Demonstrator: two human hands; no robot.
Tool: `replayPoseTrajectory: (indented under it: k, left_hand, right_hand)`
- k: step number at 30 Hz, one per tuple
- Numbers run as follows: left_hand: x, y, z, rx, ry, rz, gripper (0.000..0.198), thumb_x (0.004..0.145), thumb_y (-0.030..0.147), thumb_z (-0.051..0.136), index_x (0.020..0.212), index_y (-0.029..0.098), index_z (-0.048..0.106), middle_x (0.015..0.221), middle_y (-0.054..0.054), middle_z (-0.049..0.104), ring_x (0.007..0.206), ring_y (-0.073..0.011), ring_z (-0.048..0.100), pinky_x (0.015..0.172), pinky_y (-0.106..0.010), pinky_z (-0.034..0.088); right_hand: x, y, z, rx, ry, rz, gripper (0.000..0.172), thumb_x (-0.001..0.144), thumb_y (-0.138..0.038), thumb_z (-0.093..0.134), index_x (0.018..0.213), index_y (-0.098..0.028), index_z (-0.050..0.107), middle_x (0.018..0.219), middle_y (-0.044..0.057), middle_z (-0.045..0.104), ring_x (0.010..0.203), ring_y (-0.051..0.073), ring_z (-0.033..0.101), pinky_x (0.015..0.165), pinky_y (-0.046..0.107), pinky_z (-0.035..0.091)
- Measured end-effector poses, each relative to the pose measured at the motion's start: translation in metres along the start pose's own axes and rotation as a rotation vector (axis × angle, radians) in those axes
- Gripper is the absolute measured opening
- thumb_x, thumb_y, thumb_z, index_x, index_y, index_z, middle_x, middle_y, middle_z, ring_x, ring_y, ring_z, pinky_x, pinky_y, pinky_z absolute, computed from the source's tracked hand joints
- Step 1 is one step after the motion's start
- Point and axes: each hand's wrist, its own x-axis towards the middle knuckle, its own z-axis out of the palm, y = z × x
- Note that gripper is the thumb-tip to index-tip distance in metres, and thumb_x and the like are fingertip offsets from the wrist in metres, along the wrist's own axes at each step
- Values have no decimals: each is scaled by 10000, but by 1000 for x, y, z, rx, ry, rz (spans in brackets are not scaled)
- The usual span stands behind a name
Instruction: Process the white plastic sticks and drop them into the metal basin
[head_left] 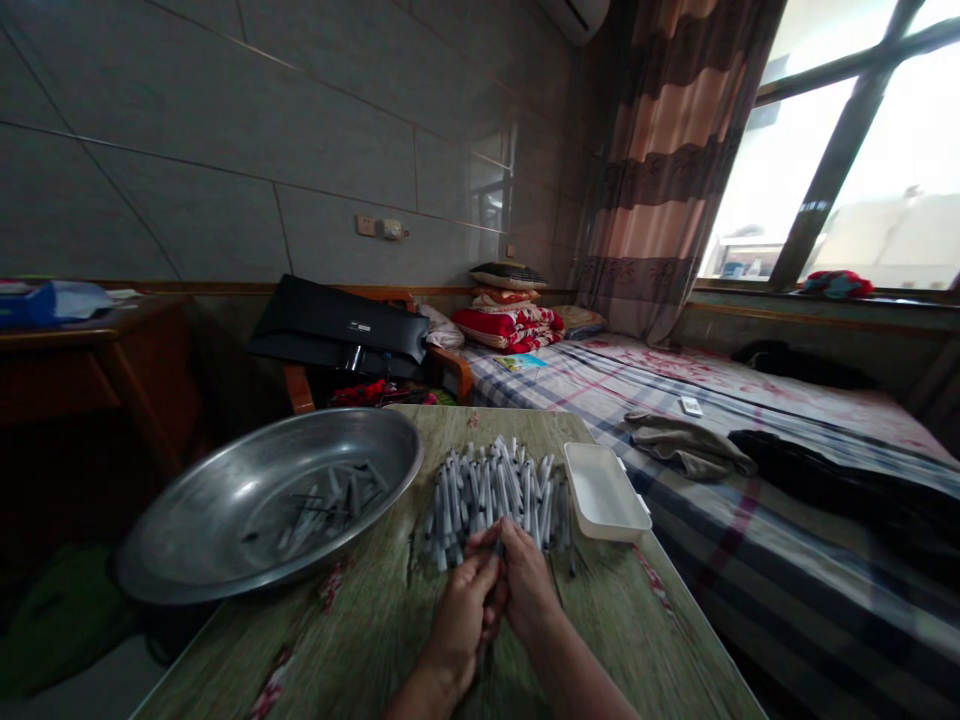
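A dark-framed glass window [847, 170] stands at two o'clock, beside a striped brown-and-peach fabric curtain [660, 150]. A bed with a plaid cloth cover [739, 540] lies at four o'clock; a flat black rectangular panel [337, 325] sits at nine.

On the table [375, 640], a basin [217, 500] at the left edge, tubes [491, 490] piled centrally, a box [607, 490] right; bed [570, 390] further right

White glare floods the dark-framed glass window [885, 190]; the glossy grey tiled wall [300, 120] sits dim, edges stretch, the silver metal basin [225, 510] glints!
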Motion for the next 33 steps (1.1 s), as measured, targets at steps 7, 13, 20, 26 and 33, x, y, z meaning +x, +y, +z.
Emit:
replayPoseTrajectory:
  k: [7,13,20,26,33]
  left_hand:
    - [-13,-8,0,-256,-296,-178,436,569,516,815,687,159,595,415,71,472,279,-6,207,283,-153,140]
    - [-12,11,-2,-410,-99,34,321,601,332,847,794,135,681,663,-19,672,583,-96,602,526,-183,479]
    - [4,27,-33,-461,157,139,268,681,162,774,919,175,652,864,-60,736,575,-78,595,458,-146,436]
    - [8,35,-39,-403,240,350,311,658,265,797,887,189,600,895,-49,735,611,-88,616,559,-186,508]
    - [4,28,-36,-79,233,395,387,651,419,777,925,178,649,891,-57,727,755,-168,655,609,-241,496]
  right_hand:
    - [15,-24,-9,362,50,5,301,672,-384,765,663,-191,535,592,-3,611,584,155,623,601,278,513]
    - [15,-15,-11,322,-57,93,189,660,-293,697,732,-199,549,642,-14,596,521,116,540,450,204,401]
    - [10,-11,-14,-80,-178,146,229,672,-404,609,692,-185,547,509,-56,479,352,53,280,341,178,130]
    - [7,-5,-14,-456,-158,69,552,735,-714,508,588,-182,502,430,-54,418,354,63,297,342,199,178]
    - [9,-5,-15,-492,-161,16,614,709,-775,492,531,-188,482,379,-62,384,321,58,272,325,205,185]
